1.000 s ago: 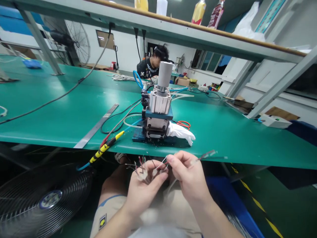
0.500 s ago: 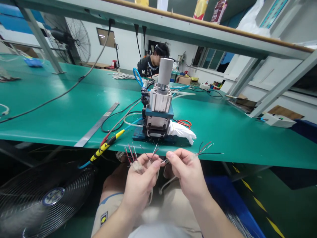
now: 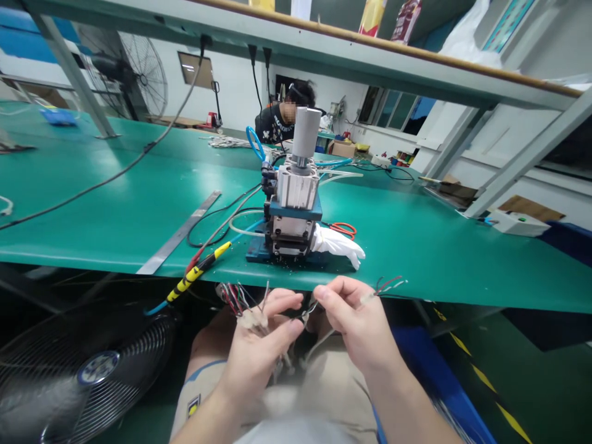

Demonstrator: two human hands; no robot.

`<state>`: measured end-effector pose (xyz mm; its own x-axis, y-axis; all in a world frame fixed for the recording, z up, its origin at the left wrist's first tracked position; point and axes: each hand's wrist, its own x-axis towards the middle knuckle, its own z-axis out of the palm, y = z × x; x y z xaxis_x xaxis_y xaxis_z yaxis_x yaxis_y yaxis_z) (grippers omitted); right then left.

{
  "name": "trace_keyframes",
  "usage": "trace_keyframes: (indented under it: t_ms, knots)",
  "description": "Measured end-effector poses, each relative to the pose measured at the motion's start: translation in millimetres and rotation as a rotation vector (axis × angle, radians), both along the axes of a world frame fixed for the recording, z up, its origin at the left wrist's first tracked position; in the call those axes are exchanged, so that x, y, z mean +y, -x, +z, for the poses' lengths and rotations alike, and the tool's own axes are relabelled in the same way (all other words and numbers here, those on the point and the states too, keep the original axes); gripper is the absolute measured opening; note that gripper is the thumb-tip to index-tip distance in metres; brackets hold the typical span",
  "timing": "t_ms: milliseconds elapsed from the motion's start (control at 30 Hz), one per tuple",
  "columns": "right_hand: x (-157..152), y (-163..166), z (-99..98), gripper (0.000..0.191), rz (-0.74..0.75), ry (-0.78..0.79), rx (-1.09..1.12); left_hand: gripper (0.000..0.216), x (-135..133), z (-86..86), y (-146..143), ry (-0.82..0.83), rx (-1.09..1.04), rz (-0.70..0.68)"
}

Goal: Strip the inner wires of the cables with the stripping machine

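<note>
My left hand (image 3: 263,348) keeps a bundle of white cables (image 3: 252,319) against its palm and fingers. Thin red, black and white wire ends fan out above that bundle. Its thumb and forefinger are parted around a small gap. My right hand (image 3: 358,324) is closed, with thumb and forefinger pinching the fine wires of a cable end (image 3: 306,316) between the hands. Another cable end (image 3: 367,298) pokes out past its knuckles, with red, white and dark wires (image 3: 391,285) spread to the right. Both hands are over my lap, just in front of the table edge.
A pneumatic press-like machine (image 3: 296,209) stands on the green table (image 3: 416,246), with a white cloth (image 3: 340,243) and orange-handled scissors (image 3: 342,230) beside it. A steel ruler (image 3: 180,232) lies left. Below are a floor fan (image 3: 97,367) and blue bin (image 3: 430,382). A person (image 3: 277,120) sits beyond.
My left thumb and forefinger have parted, and the wires they pinched have gone. The left bundle's wires stand closer together. My right hand still pinches wires, with a cable end now hanging below.
</note>
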<state>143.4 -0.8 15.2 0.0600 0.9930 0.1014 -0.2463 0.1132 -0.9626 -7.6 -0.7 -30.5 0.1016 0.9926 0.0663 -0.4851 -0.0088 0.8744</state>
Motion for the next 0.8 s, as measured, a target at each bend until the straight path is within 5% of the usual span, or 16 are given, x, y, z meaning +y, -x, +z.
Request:
trace_keyframes:
  t_ms: [167,500,800]
  knots:
    - [0,1,0.8,0.033,0.031,0.005,-0.055,0.021,-1,3.7,-9,-0.103,0.183,-0.038]
    - [4,6,-9.2,0.031,0.062,0.020,0.010,0.040,-3,1.2,-11,0.031,0.111,-0.047]
    - [2,5,-14.1,0.022,0.106,0.045,0.077,0.032,-5,0.8,-10,0.045,0.050,0.039]
